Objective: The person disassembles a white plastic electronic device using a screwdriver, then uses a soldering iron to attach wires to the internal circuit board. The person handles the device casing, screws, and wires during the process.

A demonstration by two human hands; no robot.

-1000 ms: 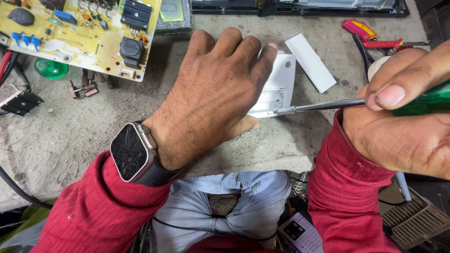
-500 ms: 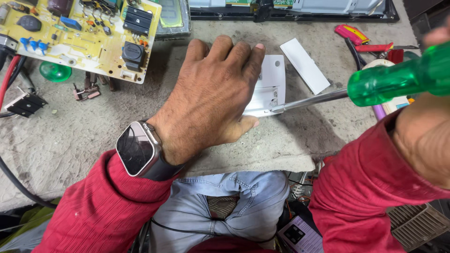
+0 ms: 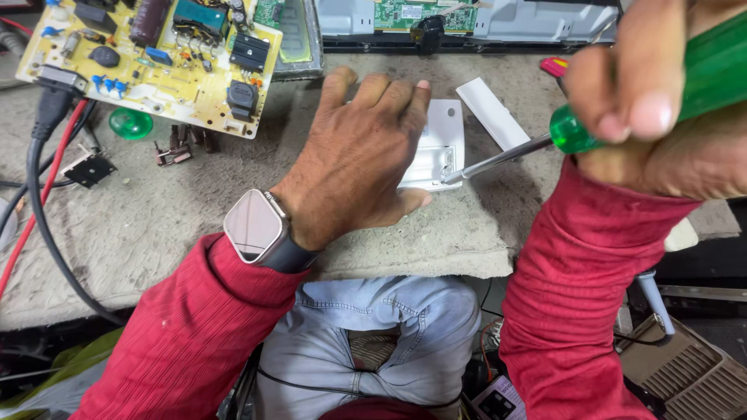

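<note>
1 yellow circuit board [image 3: 148, 54], 1 screwdriver [image 3: 591, 124], 1 white casing [image 3: 436, 148], 1 white strip [image 3: 492, 114], 1 watch [image 3: 253, 225], 2 hands.

we find an electronics repair workshop: a bare yellow circuit board [image 3: 148, 58] far left, loose cables [image 3: 43, 194], an opened chassis [image 3: 475, 19] far, a worn bench [image 3: 156, 225].

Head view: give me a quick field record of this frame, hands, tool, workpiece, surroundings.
left hand: palm down, pressing flat on the white plastic casing
right hand: gripping the green-handled screwdriver
screwdriver tip: at the casing's right edge, shaft angled down-left
wrist: smartwatch on the left arm
surface: worn grey bench top
upper left: yellow circuit board with black cable and red cable plugged or lying beside it
right of casing: loose white strip
sleeves: red, both arms
</note>
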